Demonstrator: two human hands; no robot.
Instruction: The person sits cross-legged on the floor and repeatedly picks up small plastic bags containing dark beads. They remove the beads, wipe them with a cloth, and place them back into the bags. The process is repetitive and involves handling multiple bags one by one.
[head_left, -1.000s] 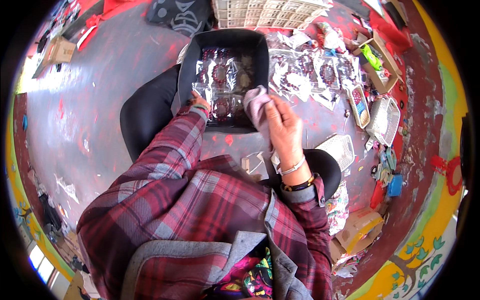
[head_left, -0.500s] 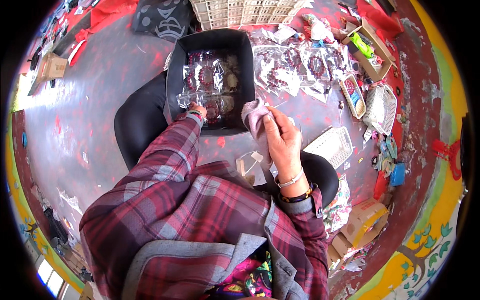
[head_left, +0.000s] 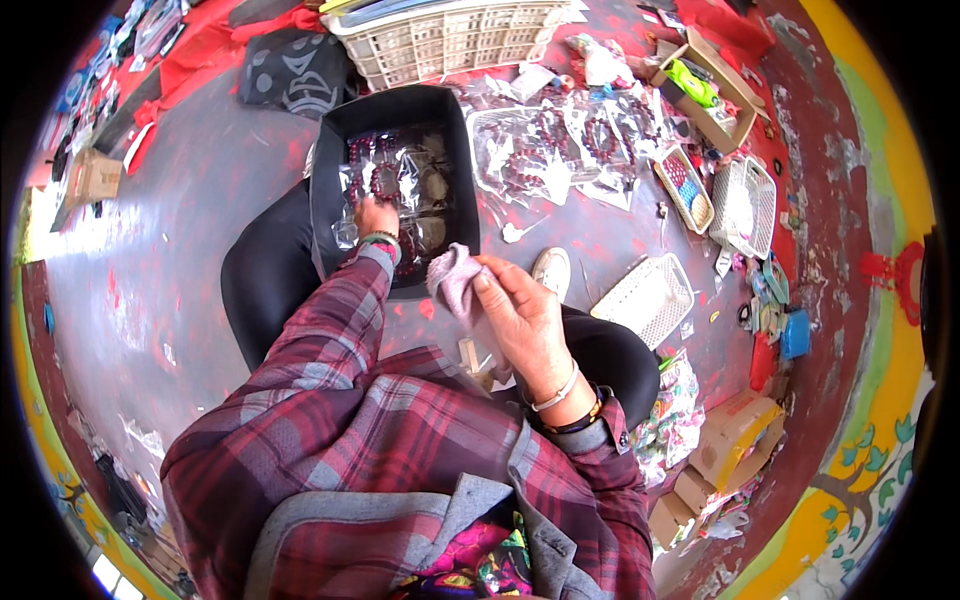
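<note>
My right hand (head_left: 525, 322) is closed, thumb against fingers, on a pinkish-grey cloth (head_left: 455, 275) that hangs down from it. The cloth is just in front of the near right corner of a black box (head_left: 463, 180). Inside that box lie several clear plastic bags with dark red beaded bracelets (head_left: 384, 181). My left hand (head_left: 377, 217) reaches into the box and rests at these bags, its fingertips hidden, so its grip does not show. The box sits on the floor between my knees.
More bagged bracelets lie in a shallow white tray (head_left: 478, 150) right of the box. Beyond are a large cream crate (head_left: 445, 45) and a grey patterned bag (head_left: 295, 72). White plastic baskets (head_left: 650, 300) and an open cardboard box (head_left: 735, 130) stand to the right.
My left hand has moved further into the box, toward the middle of the bags. The right hand with its cloth has come nearer my body and left. The whole view has shifted slightly.
</note>
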